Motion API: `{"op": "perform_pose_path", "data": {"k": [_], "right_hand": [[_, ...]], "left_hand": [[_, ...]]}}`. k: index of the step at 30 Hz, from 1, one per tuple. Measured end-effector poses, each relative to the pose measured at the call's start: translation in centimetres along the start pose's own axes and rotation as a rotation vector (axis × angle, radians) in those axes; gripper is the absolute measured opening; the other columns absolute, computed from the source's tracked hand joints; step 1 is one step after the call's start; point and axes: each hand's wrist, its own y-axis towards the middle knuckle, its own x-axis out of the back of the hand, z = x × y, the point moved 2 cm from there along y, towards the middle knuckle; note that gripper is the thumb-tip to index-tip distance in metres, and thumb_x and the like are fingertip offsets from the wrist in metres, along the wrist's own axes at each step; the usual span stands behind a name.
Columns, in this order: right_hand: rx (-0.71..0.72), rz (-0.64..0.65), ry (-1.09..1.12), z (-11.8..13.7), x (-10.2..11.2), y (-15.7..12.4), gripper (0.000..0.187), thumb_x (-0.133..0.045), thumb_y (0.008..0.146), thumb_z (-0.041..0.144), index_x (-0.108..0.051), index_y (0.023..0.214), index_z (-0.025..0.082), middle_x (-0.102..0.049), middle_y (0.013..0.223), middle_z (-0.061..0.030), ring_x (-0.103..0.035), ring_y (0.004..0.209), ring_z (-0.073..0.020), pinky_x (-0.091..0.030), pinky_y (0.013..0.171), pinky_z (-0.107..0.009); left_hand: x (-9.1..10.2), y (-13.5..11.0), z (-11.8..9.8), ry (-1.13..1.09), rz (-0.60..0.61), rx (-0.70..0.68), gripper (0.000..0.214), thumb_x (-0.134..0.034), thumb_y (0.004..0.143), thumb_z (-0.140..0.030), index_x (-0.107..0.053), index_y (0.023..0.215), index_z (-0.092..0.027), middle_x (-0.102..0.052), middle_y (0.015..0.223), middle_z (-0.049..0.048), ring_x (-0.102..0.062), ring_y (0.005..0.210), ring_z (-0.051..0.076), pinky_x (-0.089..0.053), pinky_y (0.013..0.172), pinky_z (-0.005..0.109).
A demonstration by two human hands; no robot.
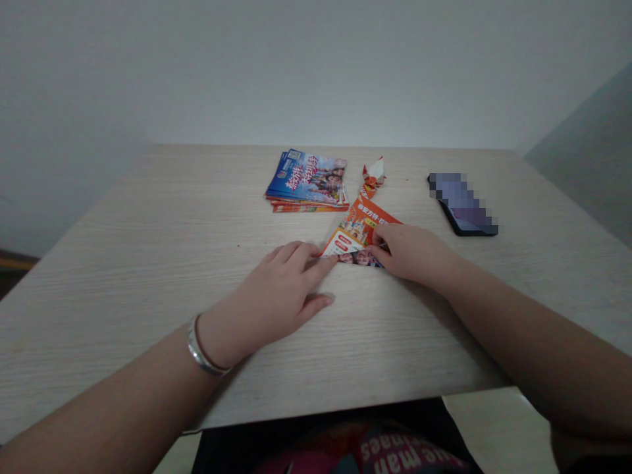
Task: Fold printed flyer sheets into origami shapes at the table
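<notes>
A folded printed flyer [363, 226], orange with a castle picture, lies flat on the wooden table, one folded strip along its near edge. My left hand [286, 289] rests at its left corner, fingers stretched out and fingertips on the paper, thumb apart on the table. At the flyer's right side, my right hand [409, 250] pinches the paper near the folded strip between thumb and forefinger; its other fingers are curled and partly hidden. Just beyond the flyer sits a small folded paper figure [374, 174] in orange and white.
A stack of blue and orange flyers [309, 179] stands at the back, left of the paper figure. On the right lies a dark phone [464, 205], its screen blurred. The table [148, 263] meets a pale wall at its far edge.
</notes>
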Motion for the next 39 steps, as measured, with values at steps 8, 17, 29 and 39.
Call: {"op": "perform_pose_path", "data": {"k": [8,17,29,39], "right_hand": [[-0.006,-0.005,-0.008,0.16,-0.24,0.13,0.024,-0.045,0.096,0.039,-0.059,0.089,0.021,-0.072,0.092,-0.0067,-0.064,0.076,-0.0217,-0.032,0.058,-0.031],[-0.007,0.011,-0.041,0.41,-0.18,0.21,0.026,-0.043,0.098,0.039,-0.06,0.092,0.02,-0.073,0.098,-0.0092,-0.065,0.082,-0.0224,-0.036,0.061,-0.031],[0.01,-0.013,-0.07,0.85,-0.24,-0.06,0.027,-0.042,0.1,0.038,-0.061,0.098,0.019,-0.072,0.1,-0.0109,-0.067,0.089,-0.0255,-0.038,0.062,-0.032],[0.015,0.005,-0.065,0.81,-0.01,0.17,0.03,-0.043,0.1,0.041,-0.061,0.096,0.018,-0.072,0.102,-0.0108,-0.068,0.089,-0.026,-0.04,0.063,-0.032]], "left_hand": [[0.27,0.0,-0.16,0.035,0.02,0.045,0.046,-0.057,0.095,-0.044,-0.057,0.131,-0.016,-0.057,0.131,0.0162,-0.055,0.117,0.032,-0.05,0.101,0.051],[0.21,-0.22,-0.26,0.062,-0.032,0.05,0.046,-0.059,0.094,-0.043,-0.056,0.13,-0.014,-0.059,0.13,0.0162,-0.057,0.117,0.032,-0.053,0.098,0.049],[-0.24,-0.08,-0.2,0.071,-0.028,0.074,0.058,-0.048,0.098,-0.053,-0.044,0.147,-0.023,-0.058,0.128,0.0141,-0.055,0.115,0.032,-0.05,0.096,0.052],[-0.23,-0.19,-0.39,0.113,-0.032,0.056,0.054,-0.047,0.098,-0.054,-0.05,0.14,-0.022,-0.058,0.128,0.0148,-0.055,0.116,0.033,-0.051,0.095,0.05]]}}
